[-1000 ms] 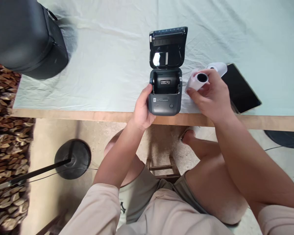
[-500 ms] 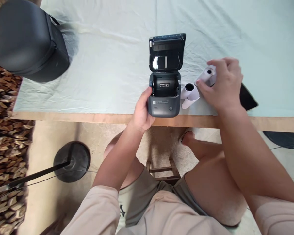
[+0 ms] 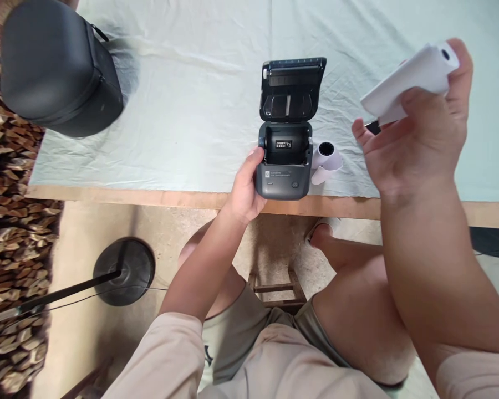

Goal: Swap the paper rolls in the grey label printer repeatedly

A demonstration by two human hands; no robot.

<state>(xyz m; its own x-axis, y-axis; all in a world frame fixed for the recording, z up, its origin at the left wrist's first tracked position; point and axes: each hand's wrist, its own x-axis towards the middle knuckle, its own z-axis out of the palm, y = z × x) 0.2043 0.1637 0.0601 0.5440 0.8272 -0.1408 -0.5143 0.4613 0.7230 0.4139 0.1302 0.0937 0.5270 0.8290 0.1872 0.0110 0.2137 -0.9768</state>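
Observation:
My left hand (image 3: 248, 185) grips the left side of a dark grey label printer (image 3: 283, 180) near the table's front edge. Its lid (image 3: 291, 86) stands up, and the paper bay inside shows a small printed label but no roll. My right hand (image 3: 419, 122) is raised over the table to the right, its fingers closed around a white paper roll (image 3: 410, 80) with a dark hole at its end. Just right of the printer, a second white roll (image 3: 326, 159) lies with its end partly unwound and a black core facing up.
A black zippered case (image 3: 60, 69) stands at the table's left. Pale green cloth (image 3: 183, 111) covers the table, with a wooden front edge (image 3: 170, 198). Stacked firewood (image 3: 14, 233) lines the left, beside a round black stand base (image 3: 125, 271). A flat black object (image 3: 372, 128) is mostly behind my right hand.
My right hand has lifted the white paper roll off the table, up and to the right. The left hand stays on the printer; the whole view has shifted slightly.

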